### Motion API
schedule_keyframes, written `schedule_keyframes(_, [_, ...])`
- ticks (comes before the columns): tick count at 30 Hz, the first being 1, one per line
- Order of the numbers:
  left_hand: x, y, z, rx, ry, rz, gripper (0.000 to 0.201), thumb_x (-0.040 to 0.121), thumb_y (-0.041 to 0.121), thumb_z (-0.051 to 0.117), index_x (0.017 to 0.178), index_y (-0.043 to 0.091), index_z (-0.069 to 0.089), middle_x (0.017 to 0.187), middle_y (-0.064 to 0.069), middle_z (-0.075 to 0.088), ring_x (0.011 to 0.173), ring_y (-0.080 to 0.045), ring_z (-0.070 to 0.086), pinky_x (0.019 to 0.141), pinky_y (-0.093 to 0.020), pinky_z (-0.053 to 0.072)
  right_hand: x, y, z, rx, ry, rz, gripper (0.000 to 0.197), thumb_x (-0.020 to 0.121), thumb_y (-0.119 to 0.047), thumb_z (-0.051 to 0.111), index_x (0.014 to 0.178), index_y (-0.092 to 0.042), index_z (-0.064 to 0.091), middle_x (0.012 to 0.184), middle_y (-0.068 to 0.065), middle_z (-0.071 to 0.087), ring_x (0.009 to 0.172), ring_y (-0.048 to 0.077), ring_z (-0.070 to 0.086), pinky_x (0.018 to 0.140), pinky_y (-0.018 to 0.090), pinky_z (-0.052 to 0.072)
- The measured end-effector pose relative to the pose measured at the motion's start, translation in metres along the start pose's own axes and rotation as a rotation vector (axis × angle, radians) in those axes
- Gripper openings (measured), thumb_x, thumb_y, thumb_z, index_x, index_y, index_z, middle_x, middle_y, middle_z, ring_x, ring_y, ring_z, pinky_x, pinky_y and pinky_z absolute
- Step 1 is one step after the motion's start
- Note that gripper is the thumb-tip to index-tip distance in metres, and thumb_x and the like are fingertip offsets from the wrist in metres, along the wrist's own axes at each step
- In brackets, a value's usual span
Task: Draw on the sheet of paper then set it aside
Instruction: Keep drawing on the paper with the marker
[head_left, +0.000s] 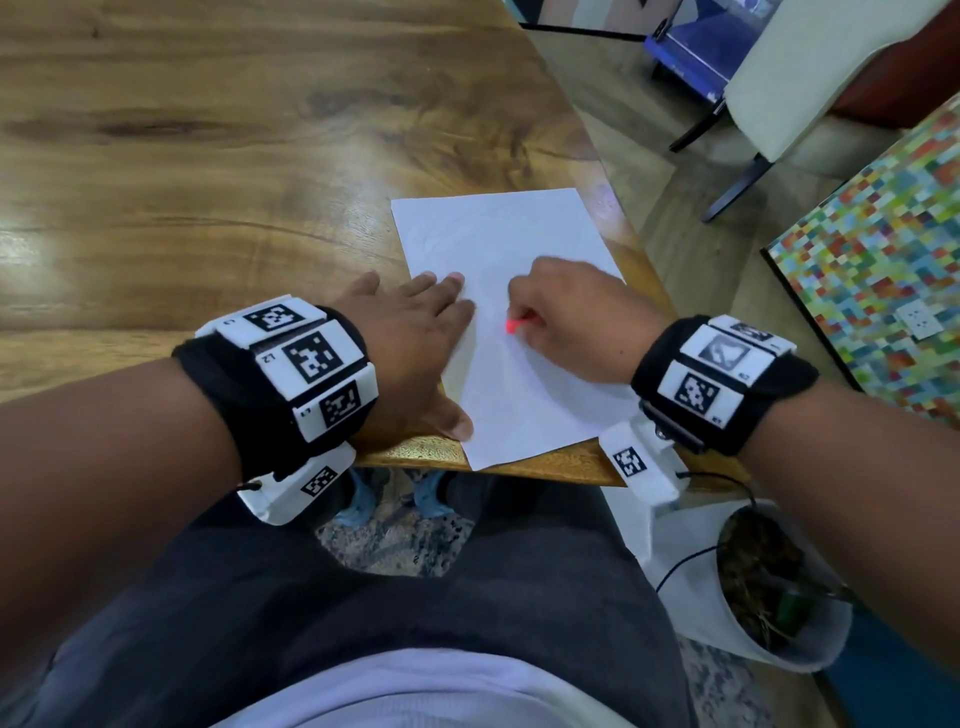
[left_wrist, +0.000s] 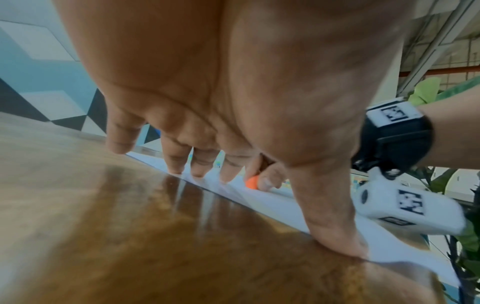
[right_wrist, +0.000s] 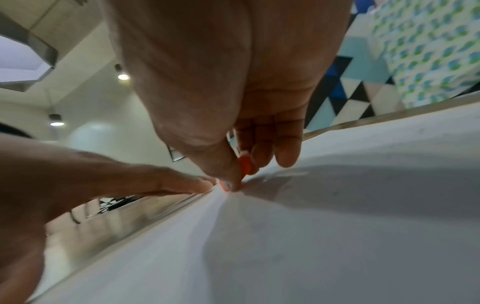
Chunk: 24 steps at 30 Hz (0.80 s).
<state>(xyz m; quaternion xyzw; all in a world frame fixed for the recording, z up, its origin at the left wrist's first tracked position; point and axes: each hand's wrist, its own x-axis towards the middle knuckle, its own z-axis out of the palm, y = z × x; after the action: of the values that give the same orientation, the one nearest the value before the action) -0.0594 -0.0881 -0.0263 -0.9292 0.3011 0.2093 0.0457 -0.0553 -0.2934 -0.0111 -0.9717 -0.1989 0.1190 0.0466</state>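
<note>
At frame left I see bare wooden table (head_left: 208, 171). Moving right, my left hand (head_left: 410, 343) lies flat, fingers straight and slightly spread, its fingertips and thumb pressing the left edge of the white sheet of paper (head_left: 524, 384). The sheet sits at the table's near right corner, just right of frame centre. Next, my right hand (head_left: 576, 322) rests on the sheet's middle, thumb and fingers pinching a short red-orange crayon (head_left: 517, 326) whose tip touches the paper. At lower right I see a white potted plant (head_left: 769, 587) on the floor.
</note>
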Motion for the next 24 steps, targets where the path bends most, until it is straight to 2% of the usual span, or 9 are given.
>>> schedule_keyframes(3, [0.000, 0.000, -0.002, -0.002, -0.037, 0.005, 0.121, 0.075, 0.086, 0.055, 0.161, 0.031, -0.010, 0.169, -0.001, -0.018, 0.157, -0.020, -0.007, 0.124, -0.057, 0.008, 0.006, 0.008, -0.001, -0.009, 0.024, 0.071, 0.011, 0.093, -0.028, 0.053, 0.093, -0.021, 0.062, 0.097, 0.000, 0.052, 0.093, 0.025, 0.054, 0.083, 0.044, 0.049])
schedule_keyframes(8, [0.003, 0.004, -0.005, 0.056, -0.071, -0.007, 0.121, 0.075, 0.086, 0.055, 0.161, 0.030, -0.009, 0.169, -0.004, -0.019, 0.157, -0.023, -0.008, 0.123, -0.060, 0.010, -0.025, -0.024, 0.010, 0.038, -0.064, -0.209, 0.015, 0.093, -0.027, 0.054, 0.099, -0.020, 0.065, 0.096, -0.005, 0.047, 0.093, 0.023, 0.055, 0.078, 0.041, 0.047])
schedule_keyframes(10, [0.004, 0.004, -0.006, 0.068, -0.082, -0.007, 0.122, 0.075, 0.087, 0.054, 0.161, 0.029, -0.009, 0.169, -0.005, -0.019, 0.157, -0.024, -0.008, 0.122, -0.061, 0.010, -0.028, -0.027, 0.012, 0.002, -0.104, -0.238, 0.016, 0.094, -0.028, 0.054, 0.101, -0.020, 0.065, 0.098, -0.004, 0.049, 0.092, 0.022, 0.054, 0.077, 0.041, 0.047])
schedule_keyframes(15, [0.005, 0.004, -0.004, 0.087, -0.069, -0.010, 0.120, 0.075, 0.088, 0.053, 0.161, 0.031, -0.010, 0.169, -0.003, -0.020, 0.157, -0.024, -0.008, 0.122, -0.062, 0.011, -0.011, 0.010, 0.003, 0.042, 0.038, 0.038, 0.009, 0.091, -0.028, 0.057, 0.092, -0.022, 0.064, 0.094, -0.001, 0.054, 0.091, 0.023, 0.055, 0.083, 0.044, 0.049])
schedule_keyframes(17, [0.004, 0.004, -0.003, 0.080, -0.067, -0.014, 0.119, 0.075, 0.087, 0.053, 0.160, 0.034, -0.011, 0.169, -0.003, -0.021, 0.157, -0.024, -0.009, 0.122, -0.062, 0.010, -0.014, 0.010, 0.004, 0.035, 0.044, 0.061, 0.009, 0.090, -0.028, 0.057, 0.091, -0.023, 0.064, 0.093, -0.001, 0.054, 0.089, 0.023, 0.055, 0.082, 0.044, 0.050])
schedule_keyframes(22, [0.005, 0.005, 0.000, 0.076, -0.076, 0.000, 0.113, 0.074, 0.090, 0.048, 0.156, 0.046, -0.017, 0.167, -0.006, -0.024, 0.157, -0.026, -0.011, 0.120, -0.064, 0.012, -0.042, -0.037, 0.017, 0.068, -0.042, -0.186, 0.015, 0.093, -0.029, 0.055, 0.096, -0.020, 0.067, 0.097, -0.003, 0.052, 0.089, 0.022, 0.056, 0.075, 0.040, 0.048])
schedule_keyframes(24, [0.005, 0.005, 0.000, 0.086, -0.079, -0.001, 0.112, 0.073, 0.091, 0.047, 0.155, 0.049, -0.017, 0.167, -0.007, -0.024, 0.156, -0.028, -0.011, 0.120, -0.064, 0.013, -0.043, -0.035, 0.015, 0.054, -0.056, -0.194, 0.016, 0.094, -0.030, 0.055, 0.098, -0.021, 0.067, 0.098, -0.005, 0.051, 0.091, 0.020, 0.056, 0.076, 0.039, 0.048])
